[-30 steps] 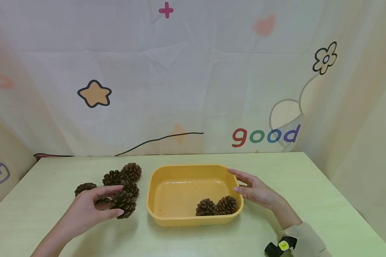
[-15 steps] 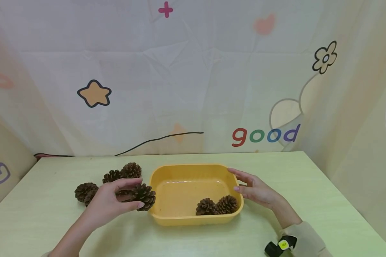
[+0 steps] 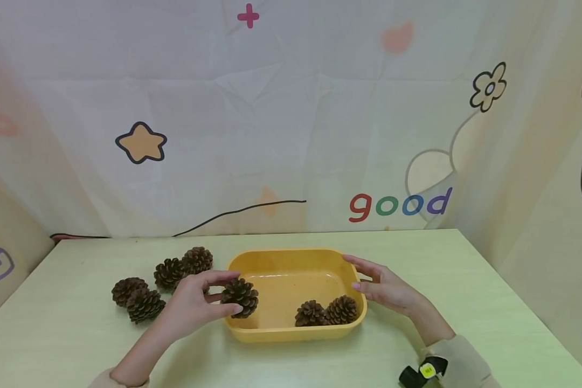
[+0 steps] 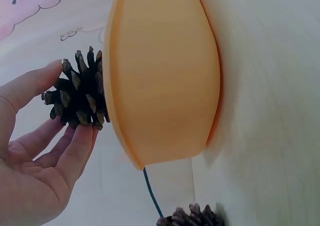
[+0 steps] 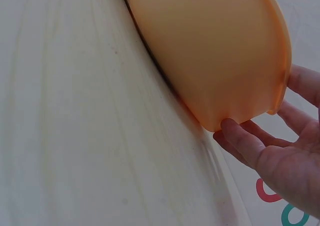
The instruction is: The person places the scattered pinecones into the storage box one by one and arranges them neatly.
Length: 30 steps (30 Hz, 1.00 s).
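My left hand (image 3: 195, 304) pinches a brown pine cone (image 3: 240, 298) between thumb and fingers, over the left rim of the yellow plastic tray (image 3: 291, 335). In the left wrist view, that pine cone (image 4: 80, 94) appears beside the tray's rim, which hides part of it. My right hand (image 3: 392, 291) holds the tray at its far right corner. The right wrist view has the thumb passing behind the rim, with the other fingers of the hand (image 5: 290, 156) against the outer wall. Two pine cones (image 3: 341, 310) lie inside, at the tray's near right corner.
Several more pine cones (image 3: 168, 274) lie on the pale table (image 3: 417, 253) left of the tray, one partly hidden behind my left hand. A patterned cloth (image 3: 291, 134) hangs behind the table. A black strap with a yellow patch (image 3: 428, 370) sits at my right wrist.
My left hand has carried its pine cone rightward from the group on the table to the tray's left rim. The right hand and the tray stay in place.
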Available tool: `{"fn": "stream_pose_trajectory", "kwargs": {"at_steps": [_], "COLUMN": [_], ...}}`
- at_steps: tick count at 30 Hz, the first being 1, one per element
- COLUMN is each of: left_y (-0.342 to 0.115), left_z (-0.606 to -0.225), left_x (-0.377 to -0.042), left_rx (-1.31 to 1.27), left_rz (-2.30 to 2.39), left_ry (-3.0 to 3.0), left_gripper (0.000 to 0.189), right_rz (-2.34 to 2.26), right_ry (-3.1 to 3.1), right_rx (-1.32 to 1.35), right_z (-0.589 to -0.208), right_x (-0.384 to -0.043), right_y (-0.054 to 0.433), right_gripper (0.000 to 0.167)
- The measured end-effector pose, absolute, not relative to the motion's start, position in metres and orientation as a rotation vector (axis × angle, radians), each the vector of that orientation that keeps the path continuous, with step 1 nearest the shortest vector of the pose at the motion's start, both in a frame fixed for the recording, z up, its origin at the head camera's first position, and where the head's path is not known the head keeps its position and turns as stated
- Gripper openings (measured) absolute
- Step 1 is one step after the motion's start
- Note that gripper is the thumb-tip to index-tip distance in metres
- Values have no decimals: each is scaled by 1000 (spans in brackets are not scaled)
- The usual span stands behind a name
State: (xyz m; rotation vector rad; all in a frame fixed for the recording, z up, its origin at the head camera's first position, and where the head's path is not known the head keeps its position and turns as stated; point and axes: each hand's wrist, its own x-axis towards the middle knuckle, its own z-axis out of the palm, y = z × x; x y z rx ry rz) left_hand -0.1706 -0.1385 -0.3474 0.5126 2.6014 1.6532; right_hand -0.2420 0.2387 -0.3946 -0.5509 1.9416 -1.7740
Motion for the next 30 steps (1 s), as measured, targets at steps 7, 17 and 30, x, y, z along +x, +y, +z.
{"fn": "stream_pose_trajectory", "kwargs": {"at_steps": [7,17,30], "left_y": [-123,-99,-83], "left_z": [-354,-362,-363], "left_x": [-177,-181,-189], "left_rx": [575,657,737], "left_rz": [1654,1576,1283], "left_ry": [2559,2510,2571], "left_gripper": [51,49,49], "right_rz": [-1778,-1778,-1773], "right_ry": [1938,1936,1942], "right_rx": [-547,-561,-549], "right_z": [-392,-392,-392], "right_x": [-240,-240,-240], "right_y": [238,238,237], "right_gripper": [64,64,62]}}
